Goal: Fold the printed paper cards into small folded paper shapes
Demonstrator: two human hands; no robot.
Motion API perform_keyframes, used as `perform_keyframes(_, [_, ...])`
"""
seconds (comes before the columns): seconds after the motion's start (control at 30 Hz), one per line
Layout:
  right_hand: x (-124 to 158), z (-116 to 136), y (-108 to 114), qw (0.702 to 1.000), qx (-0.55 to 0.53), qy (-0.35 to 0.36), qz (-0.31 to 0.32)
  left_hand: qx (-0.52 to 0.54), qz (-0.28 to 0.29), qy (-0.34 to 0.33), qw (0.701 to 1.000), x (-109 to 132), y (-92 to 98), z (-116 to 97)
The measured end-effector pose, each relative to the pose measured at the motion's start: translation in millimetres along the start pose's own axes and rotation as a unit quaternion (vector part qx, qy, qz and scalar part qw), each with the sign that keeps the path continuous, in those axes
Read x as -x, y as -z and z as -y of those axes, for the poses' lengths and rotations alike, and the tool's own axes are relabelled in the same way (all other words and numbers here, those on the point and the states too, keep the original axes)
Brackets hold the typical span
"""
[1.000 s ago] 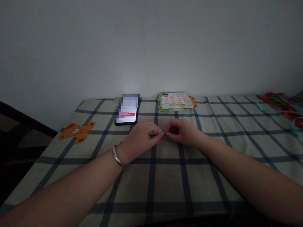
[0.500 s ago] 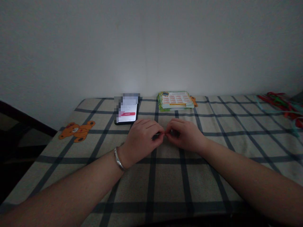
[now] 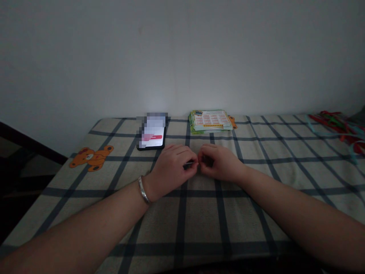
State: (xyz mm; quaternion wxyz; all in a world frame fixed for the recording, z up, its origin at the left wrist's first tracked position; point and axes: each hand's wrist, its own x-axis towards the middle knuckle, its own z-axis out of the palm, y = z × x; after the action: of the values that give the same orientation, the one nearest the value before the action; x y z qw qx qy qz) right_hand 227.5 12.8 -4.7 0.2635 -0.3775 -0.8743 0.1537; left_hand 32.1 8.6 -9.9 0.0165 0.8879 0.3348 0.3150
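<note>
Over the middle of the checked tablecloth, my left hand (image 3: 176, 163) is closed in a pinch, with a silver bangle (image 3: 143, 189) on its wrist. A thin, pale, needle-like sliver (image 3: 188, 163) shows in the gap between its thumb and forefinger; its exact kind is too small to tell. My right hand (image 3: 221, 163) is also pinched, its fingertips almost against those of the left. Whatever lies between the right fingertips is hidden. Beyond my left hand lies a lit phone (image 3: 152, 133), its screen partly blurred out. A stack of printed cards (image 3: 212, 121) sits past my right hand.
The checked tablecloth (image 3: 159, 228) covers the table, which meets a pale wall (image 3: 182, 57) at the back. An orange bear figure (image 3: 92, 158) is at the left. Tangled red, green and light-blue strips (image 3: 339, 127) lie far right. A dark wooden bar (image 3: 31, 142) stands off the left edge.
Both hands keep their pinch at nearly the same spot. The right fingers have shifted very slightly, and the view has moved a little.
</note>
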Motion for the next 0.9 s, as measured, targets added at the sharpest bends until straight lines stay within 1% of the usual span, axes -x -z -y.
perform_keyframes(0.23, [0.8,-1.3,-0.6,1.0,-0.022,-0.02,0.002,0.022,0.004,0.014,1.0,0.6,1.3,-0.7])
perform_keyframes(0.5, [-0.5,-3.3,0.7,0.997,-0.066,-0.048,-0.002,0.064,-0.017,0.05,0.997,-0.1,4.2,-0.8])
perform_keyframes(0.77, [0.1,-3.4,2.9,0.997,-0.058,-0.058,-0.001,0.074,-0.015,0.062,0.995,0.4,6.5,0.4])
perform_keyframes(0.9, [0.4,-4.6,3.8,0.997,-0.043,-0.058,-0.013,0.079,-0.011,0.072,0.994,0.4,6.3,1.0])
